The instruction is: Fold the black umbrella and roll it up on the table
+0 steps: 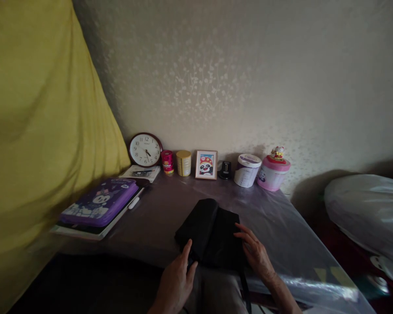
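Note:
A folded black fabric piece (pixel 212 231) lies near the table's front edge, its left part rolled or folded over in a thicker layer. A dark strap (pixel 245 290) hangs from its lower right, over the edge. My left hand (pixel 178 277) is at the lower left corner, with that corner between thumb and forefinger; the other fingers are hidden. On the right side, my right hand (pixel 253 250) rests with its fingers apart, fingertips touching the fabric's edge. What kind of article the fabric is, I cannot tell.
A purple case (pixel 101 203) lies on flat items at left, beside a yellow curtain (pixel 46 109). Along the wall stand a clock (pixel 146 149), red tin (pixel 167 162), yellow tin (pixel 184 163), picture frame (pixel 206 165), white tub (pixel 247 171) and pink tub (pixel 273 174).

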The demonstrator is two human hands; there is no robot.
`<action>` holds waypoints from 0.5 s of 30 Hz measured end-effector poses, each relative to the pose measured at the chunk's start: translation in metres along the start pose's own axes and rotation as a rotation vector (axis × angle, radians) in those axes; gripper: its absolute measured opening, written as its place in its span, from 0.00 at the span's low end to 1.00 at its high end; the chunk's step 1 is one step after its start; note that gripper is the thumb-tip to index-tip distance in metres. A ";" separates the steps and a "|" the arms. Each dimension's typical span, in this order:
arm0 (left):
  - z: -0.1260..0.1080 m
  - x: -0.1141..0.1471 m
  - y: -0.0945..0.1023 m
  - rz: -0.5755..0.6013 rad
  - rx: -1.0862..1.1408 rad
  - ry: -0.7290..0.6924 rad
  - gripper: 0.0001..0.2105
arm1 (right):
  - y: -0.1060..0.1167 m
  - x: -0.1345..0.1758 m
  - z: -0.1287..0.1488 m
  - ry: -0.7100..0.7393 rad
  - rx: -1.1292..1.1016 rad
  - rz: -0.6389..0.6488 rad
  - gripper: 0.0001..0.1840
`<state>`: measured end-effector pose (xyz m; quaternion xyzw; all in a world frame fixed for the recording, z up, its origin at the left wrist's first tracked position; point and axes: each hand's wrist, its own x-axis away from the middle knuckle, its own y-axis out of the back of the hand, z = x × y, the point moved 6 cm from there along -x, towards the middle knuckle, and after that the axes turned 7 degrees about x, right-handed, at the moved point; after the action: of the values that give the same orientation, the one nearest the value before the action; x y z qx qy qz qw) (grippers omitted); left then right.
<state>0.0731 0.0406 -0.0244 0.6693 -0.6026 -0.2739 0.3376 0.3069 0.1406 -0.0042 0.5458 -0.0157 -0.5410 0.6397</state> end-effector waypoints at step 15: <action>-0.001 0.000 0.003 0.021 0.041 0.004 0.25 | 0.000 -0.043 0.038 0.124 -0.068 0.002 0.12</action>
<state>0.0721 0.0406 -0.0212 0.6702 -0.6143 -0.2565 0.3281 0.2662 0.1455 0.0354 0.5561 0.0419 -0.5057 0.6582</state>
